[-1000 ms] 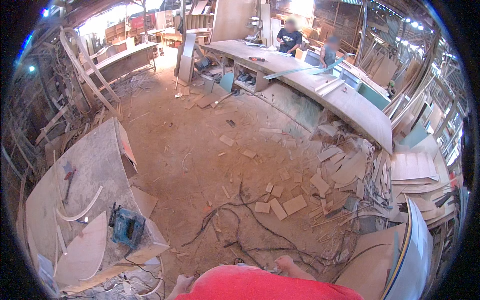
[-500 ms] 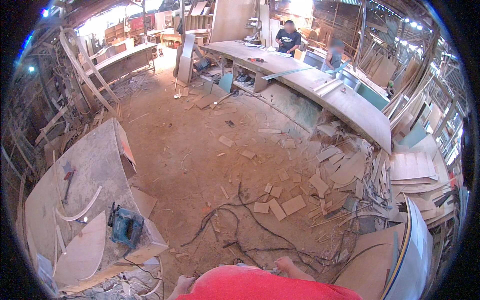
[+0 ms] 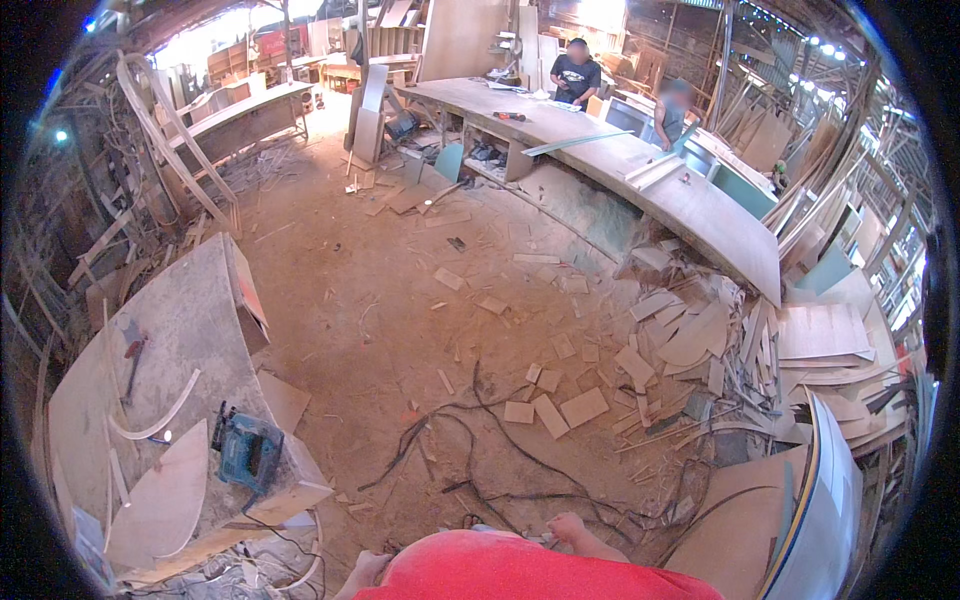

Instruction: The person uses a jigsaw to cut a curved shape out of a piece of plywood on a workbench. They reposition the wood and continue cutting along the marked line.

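Observation:
My left hand [image 3: 372, 562] hangs low at the bottom centre, partly behind my red shirt [image 3: 500, 568]; its fingers are too hidden to read. To its right, my right hand [image 3: 567, 530] hangs beside the shirt with fingers loosely curled and nothing visible in them. Dark cables [image 3: 470, 440] lie on the dusty floor [image 3: 350, 330] ahead of me. Nearby at left, a slab-topped platform [image 3: 160, 330] carries a teal jigsaw [image 3: 245, 450], a red-handled tool [image 3: 133, 350], a curved strip and a cut plywood panel [image 3: 160, 490].
A long workbench [image 3: 730, 240] crosses the back right, with two co-workers [image 3: 575, 80] [image 3: 668, 125] behind it. Scrap pieces [image 3: 700, 340] pile along the right; a white curved panel [image 3: 825, 500] stands near me. Leaning frames [image 3: 180, 150] and another bench [image 3: 250, 105] line the back left.
The co-worker at the right behind the bench has shifted slightly rightward. The whole view has shifted very slightly. My hands stay where they were.

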### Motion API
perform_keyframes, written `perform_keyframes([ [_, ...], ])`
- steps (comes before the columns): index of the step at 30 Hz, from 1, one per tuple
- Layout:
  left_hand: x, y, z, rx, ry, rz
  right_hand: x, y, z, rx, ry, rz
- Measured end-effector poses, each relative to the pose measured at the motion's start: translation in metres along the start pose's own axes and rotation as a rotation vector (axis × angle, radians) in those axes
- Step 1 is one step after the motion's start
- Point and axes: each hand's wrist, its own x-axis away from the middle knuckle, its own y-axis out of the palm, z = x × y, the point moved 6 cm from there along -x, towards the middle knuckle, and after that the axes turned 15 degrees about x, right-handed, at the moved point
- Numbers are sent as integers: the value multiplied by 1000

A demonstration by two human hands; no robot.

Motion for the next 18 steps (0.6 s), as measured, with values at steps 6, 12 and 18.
perform_keyframes([
  [6,-4,5,-19,108,-142,-14,15,-18,-21,-104,90,-101],
  [12,-16,22,-26,130,-204,-113,18,-22,-17,41,-43,-21],
  [18,-16,25,-16,122,-210,-145,3,-10,-9,399,-153,27],
])
